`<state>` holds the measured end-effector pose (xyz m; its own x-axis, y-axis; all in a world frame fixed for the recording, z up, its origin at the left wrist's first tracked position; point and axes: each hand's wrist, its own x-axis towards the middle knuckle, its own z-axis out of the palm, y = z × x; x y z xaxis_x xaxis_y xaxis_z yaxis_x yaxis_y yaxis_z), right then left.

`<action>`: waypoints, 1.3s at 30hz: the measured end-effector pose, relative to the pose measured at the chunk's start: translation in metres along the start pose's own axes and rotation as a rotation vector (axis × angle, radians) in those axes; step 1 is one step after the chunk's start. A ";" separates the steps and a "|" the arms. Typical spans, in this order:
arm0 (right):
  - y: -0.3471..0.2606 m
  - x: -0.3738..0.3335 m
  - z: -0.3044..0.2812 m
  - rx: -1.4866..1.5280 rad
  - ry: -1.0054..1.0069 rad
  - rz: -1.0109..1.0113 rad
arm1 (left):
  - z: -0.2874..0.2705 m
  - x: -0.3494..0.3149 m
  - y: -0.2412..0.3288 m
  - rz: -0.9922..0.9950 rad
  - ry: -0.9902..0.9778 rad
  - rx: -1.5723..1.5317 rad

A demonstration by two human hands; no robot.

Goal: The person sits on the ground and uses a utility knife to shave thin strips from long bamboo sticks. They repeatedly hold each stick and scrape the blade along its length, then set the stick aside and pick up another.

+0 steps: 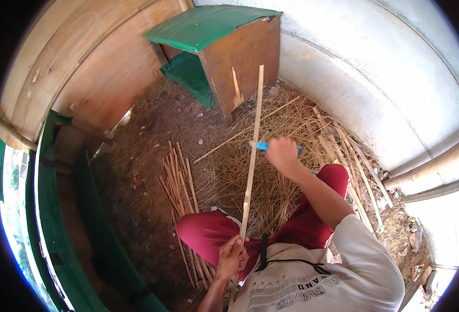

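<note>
A long, pale bamboo strip (256,120) slants up and away from my lap. My left hand (232,256) is closed around its lower part, near my waist. Farther out, my right hand (283,154) grips a blue-handled knife (262,146), whose blade meets the strip partway along its far half. Most of the handle is hidden in my fist. Thin, curly shavings (240,177) lie heaped on the ground beneath the strip, between my knees.
Split strips (180,179) lie bundled left of my knee, with more strips (357,156) along the white wall (354,78) at right. A wooden box with a green top (214,26) stands ahead. Green-covered shelving (97,223) runs along the left.
</note>
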<state>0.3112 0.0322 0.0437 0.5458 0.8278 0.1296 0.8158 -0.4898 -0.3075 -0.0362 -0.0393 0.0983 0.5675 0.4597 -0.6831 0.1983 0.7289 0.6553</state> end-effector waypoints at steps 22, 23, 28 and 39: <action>0.131 0.116 -0.045 -0.068 0.088 0.430 | -0.144 -0.092 -0.085 -0.193 0.129 -0.103; 0.146 0.116 -0.045 -0.072 0.094 0.470 | -0.148 -0.094 -0.084 -0.180 0.134 -0.119; 0.147 0.103 -0.052 -0.123 -0.026 0.457 | -0.144 -0.095 -0.068 -0.067 0.067 -0.347; -0.023 -0.047 -0.046 0.192 -0.300 -0.161 | -0.036 -0.028 -0.011 0.311 0.478 0.942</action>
<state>0.2756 -0.0082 0.0882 0.3101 0.9471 -0.0822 0.8203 -0.3103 -0.4805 -0.0834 -0.0424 0.0986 0.3704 0.8535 -0.3667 0.7460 -0.0381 0.6648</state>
